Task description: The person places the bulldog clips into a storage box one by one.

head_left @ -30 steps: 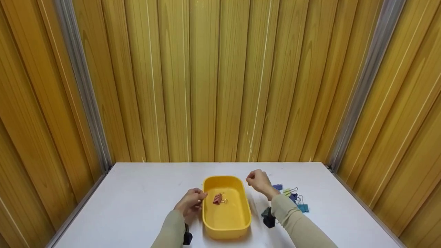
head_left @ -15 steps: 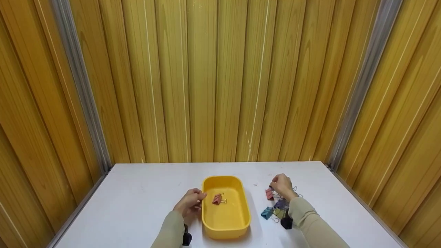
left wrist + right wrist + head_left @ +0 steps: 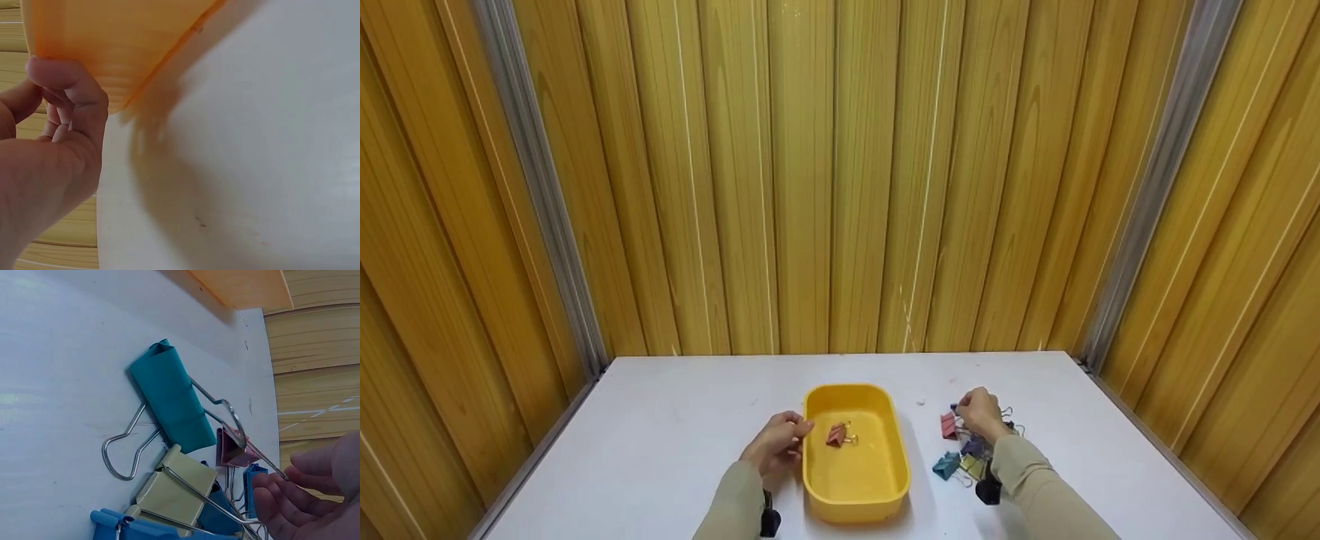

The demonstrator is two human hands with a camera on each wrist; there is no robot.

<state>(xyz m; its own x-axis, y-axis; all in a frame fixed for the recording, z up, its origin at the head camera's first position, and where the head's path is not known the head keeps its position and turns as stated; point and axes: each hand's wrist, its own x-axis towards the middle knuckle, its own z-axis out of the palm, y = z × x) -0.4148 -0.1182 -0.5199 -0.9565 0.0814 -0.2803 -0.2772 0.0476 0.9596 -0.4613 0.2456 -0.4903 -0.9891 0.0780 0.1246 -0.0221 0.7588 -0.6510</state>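
Observation:
My left hand point(image 3: 780, 439) pinches the left rim of a yellow plastic bin point(image 3: 856, 512); in the left wrist view its thumb and curled fingers meet at the bin's edge. Inside the bin lies a red binder clip point(image 3: 836, 435). To the right, my right hand point(image 3: 981, 412) is over a loose pile of binder clips. Its fingertips pinch a thin wire handle point(image 3: 271, 464), seemingly that of the pink binder clip point(image 3: 229, 449). A blue binder clip point(image 3: 253, 486) sits just behind those fingers. Closer to the camera are a teal binder clip point(image 3: 171, 396) and a pale yellow one point(image 3: 177, 486).
Another blue binder clip point(image 3: 152, 527) lies at the pile's near side. The white table point(image 3: 682, 427) runs back to a wood-patterned wall point(image 3: 802, 187). Grey metal posts point(image 3: 540, 187) stand at the corners. A small pale scrap point(image 3: 920, 403) lies behind the pile.
My right hand has moved from beside the bin's right rim out to the clip pile, then slightly lower. The left hand and the red clip in the bin stay put.

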